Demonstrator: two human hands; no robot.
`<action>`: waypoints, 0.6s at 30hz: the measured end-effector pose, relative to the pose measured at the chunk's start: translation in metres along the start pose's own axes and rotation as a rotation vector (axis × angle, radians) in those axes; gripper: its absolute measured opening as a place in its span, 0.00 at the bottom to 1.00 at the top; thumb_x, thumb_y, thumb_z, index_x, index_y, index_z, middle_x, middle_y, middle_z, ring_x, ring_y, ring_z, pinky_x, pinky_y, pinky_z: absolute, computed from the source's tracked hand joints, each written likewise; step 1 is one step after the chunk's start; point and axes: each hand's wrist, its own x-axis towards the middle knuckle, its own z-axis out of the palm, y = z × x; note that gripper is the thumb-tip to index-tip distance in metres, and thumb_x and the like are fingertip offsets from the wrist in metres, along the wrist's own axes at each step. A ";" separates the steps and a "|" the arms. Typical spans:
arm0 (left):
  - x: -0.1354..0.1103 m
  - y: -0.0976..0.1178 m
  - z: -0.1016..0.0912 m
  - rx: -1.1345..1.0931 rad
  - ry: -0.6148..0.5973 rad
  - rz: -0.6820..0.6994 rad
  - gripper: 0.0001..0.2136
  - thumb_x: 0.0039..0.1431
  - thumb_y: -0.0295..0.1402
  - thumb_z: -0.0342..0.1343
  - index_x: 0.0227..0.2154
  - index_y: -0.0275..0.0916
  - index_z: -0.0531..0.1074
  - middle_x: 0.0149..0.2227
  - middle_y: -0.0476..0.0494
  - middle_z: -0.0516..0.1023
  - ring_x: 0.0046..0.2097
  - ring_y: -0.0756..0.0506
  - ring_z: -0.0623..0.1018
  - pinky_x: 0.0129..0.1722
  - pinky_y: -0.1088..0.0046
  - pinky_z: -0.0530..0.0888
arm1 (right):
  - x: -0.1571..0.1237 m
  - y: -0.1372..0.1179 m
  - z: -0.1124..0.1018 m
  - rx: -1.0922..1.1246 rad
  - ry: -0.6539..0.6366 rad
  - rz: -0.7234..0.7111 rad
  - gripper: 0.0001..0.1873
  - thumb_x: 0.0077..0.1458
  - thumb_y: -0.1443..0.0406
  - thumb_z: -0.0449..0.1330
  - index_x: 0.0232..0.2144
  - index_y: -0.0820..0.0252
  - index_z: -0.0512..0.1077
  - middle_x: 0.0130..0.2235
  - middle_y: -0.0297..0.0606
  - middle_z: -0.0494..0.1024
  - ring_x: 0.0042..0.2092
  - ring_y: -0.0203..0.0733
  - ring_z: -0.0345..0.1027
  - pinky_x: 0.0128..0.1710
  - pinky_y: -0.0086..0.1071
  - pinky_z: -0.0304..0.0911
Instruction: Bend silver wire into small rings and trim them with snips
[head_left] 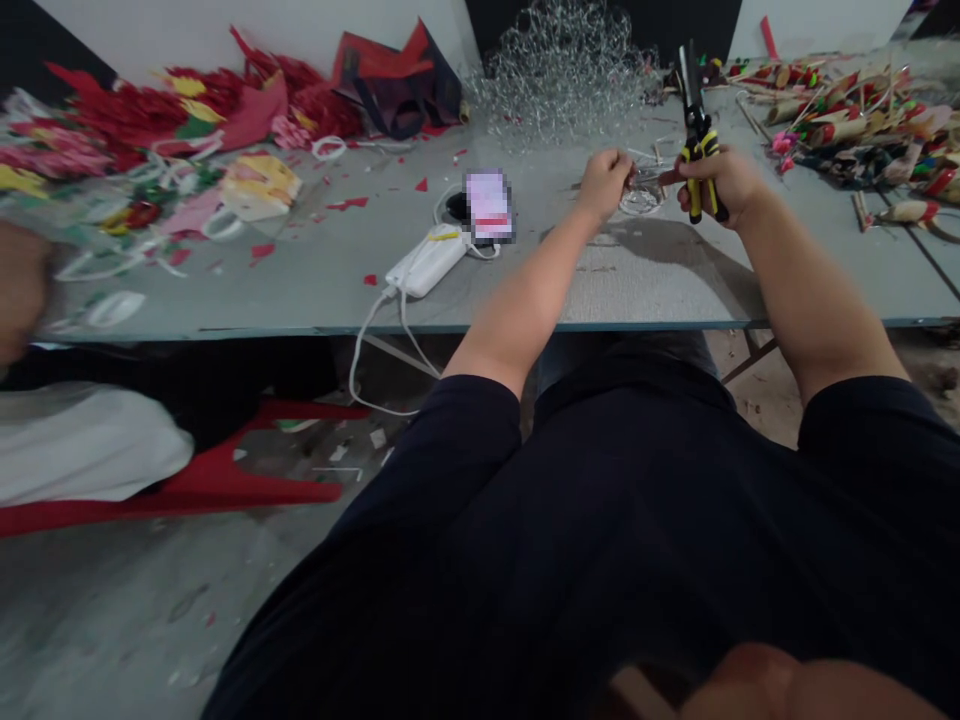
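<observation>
My left hand [606, 185] is closed in a pinch above the table, with thin silvery wire [646, 182] at its fingertips. My right hand [726, 183] grips pliers [697, 140] by their black and yellow handles, the dark jaws pointing up and away from me. Between the hands, and just below them, a loose ring of shiny wire [643, 203] lies on the grey table [645, 290]. Behind them rises a big tangled heap of bent silver wire [570, 75]. The exact grip of the left fingertips is too small to make out.
A phone [489, 203] stands beside a white power bank [427, 260], whose cable hangs over the table edge. Red and pink artificial flowers [150, 120] pile up at left. Small wooden pieces with sticks [847, 120] crowd the right. Another person's hand [19, 290] is blurred at far left, above a red chair [247, 480].
</observation>
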 end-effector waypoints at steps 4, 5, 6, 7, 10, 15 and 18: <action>-0.002 -0.005 0.000 0.036 -0.030 0.038 0.25 0.74 0.37 0.66 0.20 0.53 0.64 0.21 0.46 0.66 0.33 0.36 0.71 0.39 0.56 0.67 | -0.008 -0.007 0.000 0.173 -0.303 0.058 0.24 0.53 0.53 0.82 0.44 0.54 0.76 0.53 0.46 0.90 0.37 0.46 0.71 0.50 0.48 0.77; 0.000 -0.008 -0.001 0.065 -0.027 0.078 0.24 0.75 0.37 0.65 0.20 0.53 0.65 0.22 0.46 0.67 0.34 0.36 0.72 0.40 0.55 0.68 | -0.008 -0.008 -0.001 0.210 -0.359 0.068 0.22 0.59 0.56 0.81 0.46 0.56 0.76 0.52 0.46 0.90 0.36 0.45 0.70 0.47 0.45 0.76; 0.003 -0.011 -0.004 0.098 -0.015 0.126 0.24 0.76 0.36 0.64 0.21 0.54 0.66 0.23 0.46 0.69 0.36 0.35 0.73 0.42 0.55 0.69 | -0.008 -0.008 -0.002 0.247 -0.404 0.077 0.20 0.64 0.58 0.80 0.48 0.57 0.76 0.52 0.45 0.89 0.35 0.44 0.70 0.44 0.42 0.76; 0.007 -0.015 -0.006 0.135 -0.009 0.165 0.24 0.77 0.36 0.63 0.22 0.54 0.66 0.24 0.46 0.70 0.38 0.35 0.74 0.44 0.54 0.70 | -0.007 -0.008 -0.003 0.282 -0.438 0.086 0.17 0.69 0.61 0.77 0.50 0.58 0.76 0.52 0.45 0.88 0.35 0.44 0.70 0.41 0.40 0.75; 0.020 -0.025 -0.013 0.253 -0.061 0.205 0.25 0.81 0.35 0.66 0.24 0.54 0.65 0.23 0.48 0.70 0.42 0.36 0.76 0.49 0.54 0.72 | -0.006 -0.007 -0.005 0.341 -0.468 0.108 0.09 0.77 0.64 0.71 0.52 0.58 0.76 0.53 0.44 0.88 0.35 0.44 0.71 0.41 0.39 0.77; 0.034 -0.039 -0.019 0.315 -0.083 0.294 0.26 0.86 0.27 0.59 0.26 0.52 0.66 0.28 0.47 0.74 0.40 0.37 0.77 0.51 0.53 0.73 | -0.012 -0.007 -0.003 0.330 -0.472 0.116 0.11 0.75 0.56 0.69 0.46 0.55 0.75 0.51 0.41 0.89 0.38 0.46 0.72 0.53 0.47 0.79; 0.037 -0.045 -0.020 0.295 -0.109 0.327 0.26 0.85 0.25 0.57 0.26 0.51 0.68 0.30 0.45 0.75 0.38 0.36 0.76 0.51 0.51 0.74 | -0.017 -0.010 -0.001 0.396 -0.508 0.103 0.12 0.74 0.55 0.69 0.49 0.55 0.76 0.53 0.42 0.89 0.38 0.45 0.69 0.50 0.43 0.78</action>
